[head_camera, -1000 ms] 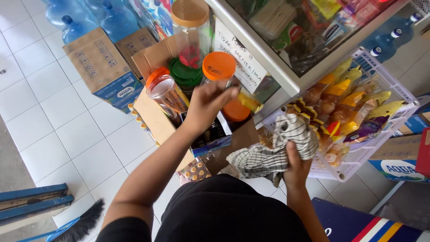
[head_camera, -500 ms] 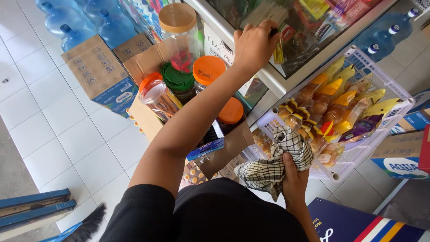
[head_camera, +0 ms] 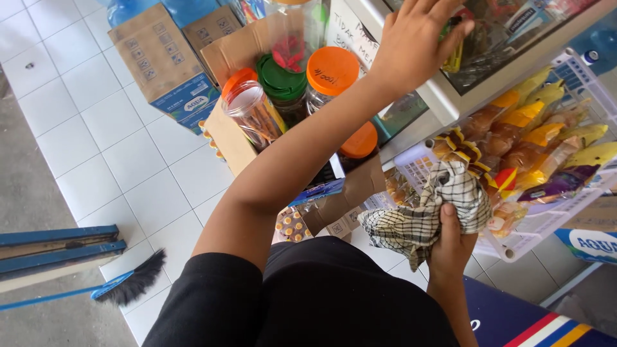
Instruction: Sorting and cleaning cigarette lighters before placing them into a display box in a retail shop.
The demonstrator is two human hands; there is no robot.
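The left hand (head_camera: 418, 48) reaches up over the glass top of a display counter (head_camera: 463, 96), fingers curled around a small yellow-green item (head_camera: 454, 56) near the counter's front edge; the palm covers most of that item, so its kind cannot be told. The right hand (head_camera: 453, 247) is closed tightly on a bunched black-and-white checked cloth (head_camera: 427, 209), held just in front of a white wire basket (head_camera: 533, 225) of wrapped snacks that hangs below the counter's edge. The cloth hides the basket's near corner. Beside the counter, clear jars stand in a cardboard box (head_camera: 225, 135): two with orange lids (head_camera: 332, 69) and one with a green lid (head_camera: 281, 77); the left forearm crosses over a third orange lid, partly hiding it. The tallest jar is cut off at the top edge. On the tiled floor (head_camera: 96, 141) at the lower left lies a brush head (head_camera: 138, 283), its handle running out of view.
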